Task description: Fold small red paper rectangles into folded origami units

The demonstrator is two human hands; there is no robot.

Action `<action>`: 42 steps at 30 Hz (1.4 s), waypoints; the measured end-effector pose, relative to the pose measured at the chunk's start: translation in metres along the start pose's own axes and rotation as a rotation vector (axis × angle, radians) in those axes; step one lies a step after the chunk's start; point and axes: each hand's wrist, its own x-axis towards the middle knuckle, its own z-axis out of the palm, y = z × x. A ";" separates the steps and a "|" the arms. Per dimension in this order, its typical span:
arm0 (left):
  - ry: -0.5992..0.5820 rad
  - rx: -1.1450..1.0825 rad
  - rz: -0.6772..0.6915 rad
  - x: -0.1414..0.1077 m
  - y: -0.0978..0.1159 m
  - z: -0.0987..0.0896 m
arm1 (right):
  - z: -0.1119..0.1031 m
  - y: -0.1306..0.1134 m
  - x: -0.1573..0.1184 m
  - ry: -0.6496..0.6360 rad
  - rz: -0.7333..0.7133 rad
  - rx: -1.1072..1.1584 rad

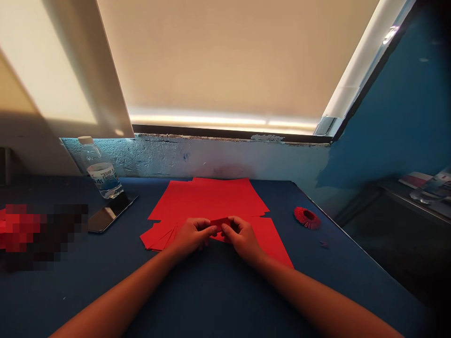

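Taking the small red paper piece [220, 224] as the middle of the dial, with the window at 12, I watch two hands meet over the near edge of the red sheets. The left hand [193, 234] is at about 9 o'clock, its thumb and forefinger closed on one end of the piece; the right hand [243, 237] is at about 4, pinching the other end the same way. From here I can't make out how the fingers underneath are set, nor whether the paper is one layer or doubled.

To my eye the step in hand is folding or creasing this piece. The next move calls for level edges, a light, even grip and a thumb run firmly along the bend, without a skewed corner.

Large red sheets [211, 197] lie at 12, another red sheet [276, 239] spreads towards 4, and a loose fan of small red slips [158, 236] sits near 9, beside the left hand. Out at 3, well apart, rests a fringed red ring [307, 218]. Around 10 a water bottle [102, 169] stands just beside a dark phone [112, 213] on the blue table [218, 300].
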 end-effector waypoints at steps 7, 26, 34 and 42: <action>-0.030 -0.040 0.025 0.001 -0.009 -0.002 | 0.000 0.002 0.000 -0.010 0.046 0.023; -0.074 -0.032 -0.009 0.005 -0.009 -0.004 | -0.003 0.011 0.007 -0.023 0.103 0.016; -0.030 -0.008 -0.005 0.005 -0.009 -0.003 | -0.004 0.012 0.008 -0.030 0.109 0.028; 0.083 -0.073 -0.041 0.007 -0.014 -0.001 | -0.004 0.013 0.008 -0.026 0.121 0.072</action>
